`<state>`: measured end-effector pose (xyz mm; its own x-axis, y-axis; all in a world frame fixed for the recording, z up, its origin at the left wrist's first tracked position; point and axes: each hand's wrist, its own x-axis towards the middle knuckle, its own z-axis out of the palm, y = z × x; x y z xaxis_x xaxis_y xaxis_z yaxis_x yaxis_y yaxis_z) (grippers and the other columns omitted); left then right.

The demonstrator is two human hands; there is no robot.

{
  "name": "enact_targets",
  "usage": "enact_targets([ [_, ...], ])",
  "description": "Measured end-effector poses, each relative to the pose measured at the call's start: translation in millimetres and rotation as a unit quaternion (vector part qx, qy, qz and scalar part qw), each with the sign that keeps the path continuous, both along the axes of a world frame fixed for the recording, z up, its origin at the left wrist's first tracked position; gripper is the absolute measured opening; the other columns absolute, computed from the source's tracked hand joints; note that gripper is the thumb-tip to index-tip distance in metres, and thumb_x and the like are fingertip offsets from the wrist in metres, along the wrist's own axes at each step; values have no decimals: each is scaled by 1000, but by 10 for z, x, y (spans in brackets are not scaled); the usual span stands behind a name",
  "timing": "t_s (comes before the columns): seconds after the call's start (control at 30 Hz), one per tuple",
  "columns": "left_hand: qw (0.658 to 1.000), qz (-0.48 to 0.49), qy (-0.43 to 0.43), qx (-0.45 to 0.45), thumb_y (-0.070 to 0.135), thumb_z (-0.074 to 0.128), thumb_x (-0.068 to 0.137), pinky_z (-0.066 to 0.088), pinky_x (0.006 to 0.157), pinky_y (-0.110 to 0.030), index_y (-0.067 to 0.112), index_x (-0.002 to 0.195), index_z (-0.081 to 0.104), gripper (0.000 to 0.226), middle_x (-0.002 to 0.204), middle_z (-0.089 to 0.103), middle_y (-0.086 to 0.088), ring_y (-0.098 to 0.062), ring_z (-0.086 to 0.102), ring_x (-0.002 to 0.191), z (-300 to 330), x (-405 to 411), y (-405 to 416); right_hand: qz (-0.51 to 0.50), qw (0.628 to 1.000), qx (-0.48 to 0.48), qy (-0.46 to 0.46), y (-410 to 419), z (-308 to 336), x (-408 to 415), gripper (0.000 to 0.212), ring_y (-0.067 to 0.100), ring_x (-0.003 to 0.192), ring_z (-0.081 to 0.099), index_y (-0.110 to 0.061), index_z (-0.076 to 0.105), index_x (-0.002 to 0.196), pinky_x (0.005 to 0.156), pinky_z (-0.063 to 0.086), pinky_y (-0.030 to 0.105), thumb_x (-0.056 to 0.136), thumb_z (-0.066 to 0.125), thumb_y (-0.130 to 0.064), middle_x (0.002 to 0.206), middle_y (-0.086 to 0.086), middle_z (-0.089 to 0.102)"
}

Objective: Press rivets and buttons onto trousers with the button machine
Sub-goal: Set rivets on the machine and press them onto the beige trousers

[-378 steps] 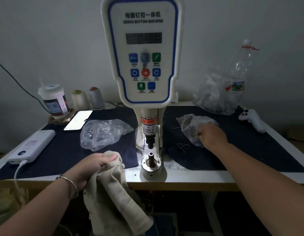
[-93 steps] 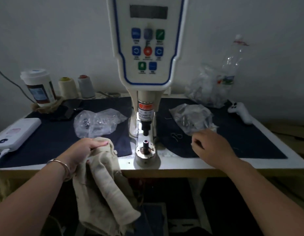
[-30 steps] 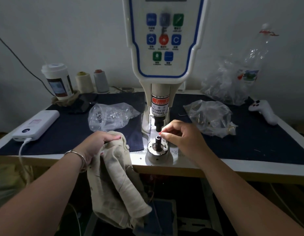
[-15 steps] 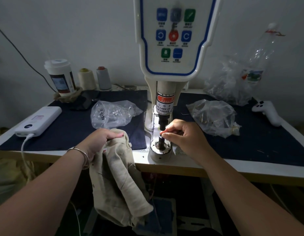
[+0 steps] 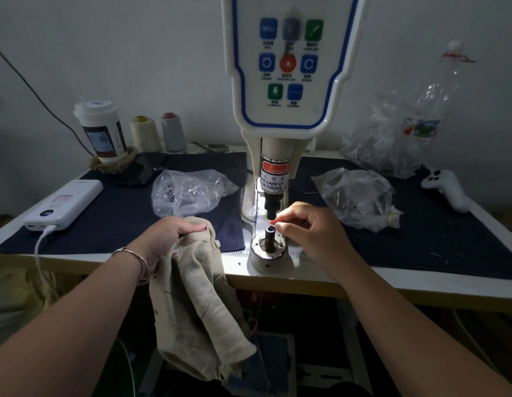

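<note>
1. Step in hand, as I judge it: loading the press. The right hand (image 5: 309,224) sits just beside the gap between the upper punch (image 5: 271,208) and the lower die post (image 5: 269,232) of the button machine (image 5: 286,81), at about 3 o'clock from the post.
2. Its grip is pinched: thumb and forefinger tips pressed together right at the punch tip, where a small red glow shows. Whether a rivet or button sits between them is too small to tell.
3. The left hand (image 5: 170,234) holds a bunched fistful of the beige trousers (image 5: 197,296), fingers curled round the cloth at the desk (image 5: 421,285) edge, at about 9 o'clock from the die base (image 5: 268,253). Most of the garment hangs below the edge; none of it lies on the die.
4. Supplies: one clear plastic bag (image 5: 189,193) of small metal parts lies at 10 o'clock from the die, another bag (image 5: 355,196) at 2 o'clock, both on the dark mat (image 5: 438,233).
5. Next move, in my view: seat the part squarely, draw the right fingers clear of the punch, then bring the trousers over the post with the mark centred.
6. Care needed: the warning label (image 5: 275,179) speaks of fingers; the hand must be well away before the press cycles.
</note>
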<state>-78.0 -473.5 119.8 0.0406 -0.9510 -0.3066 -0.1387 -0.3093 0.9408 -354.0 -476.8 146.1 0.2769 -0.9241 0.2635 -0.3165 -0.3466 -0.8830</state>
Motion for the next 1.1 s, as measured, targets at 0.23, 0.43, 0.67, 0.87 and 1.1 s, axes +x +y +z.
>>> enact_targets([
  [0.23,997,-60,7,50,27,72,76,55,67,-27,4,88,78,26,93,74,-21,-23,72,81,214,-89,227,-63,992,5,-112,465,-125,-260,20,11,70,63,-22,73,81,64,48,14,87,63,-6,74,-2,69],
  [0.43,982,-173,-1,76,25,77,74,47,55,-17,13,66,75,14,66,67,-2,-8,61,59,470,-415,654,12,997,33,-69,887,-96,-372,23,13,77,66,-28,72,82,70,52,17,84,68,-5,80,0,71],
  [0.67,975,-197,72,70,19,80,68,54,62,-21,9,72,77,11,78,72,-9,-15,68,68,779,-904,889,196,960,188,-70,918,-36,-314,66,8,114,61,-36,59,124,87,52,23,65,86,-22,125,-10,63],
  [0.87,956,-262,111,73,23,65,83,55,69,-22,4,87,77,23,85,74,-9,-14,71,76,829,-943,900,333,866,349,-133,885,-49,-452,47,30,113,63,-11,69,115,89,51,34,68,74,-4,120,16,66],
  [1.1,919,-381,54,79,37,86,69,55,77,-26,-5,109,64,63,99,68,-16,-19,67,82,785,-707,896,254,844,377,-285,828,14,-548,41,31,98,68,1,70,107,79,55,34,67,67,4,111,23,68],
])
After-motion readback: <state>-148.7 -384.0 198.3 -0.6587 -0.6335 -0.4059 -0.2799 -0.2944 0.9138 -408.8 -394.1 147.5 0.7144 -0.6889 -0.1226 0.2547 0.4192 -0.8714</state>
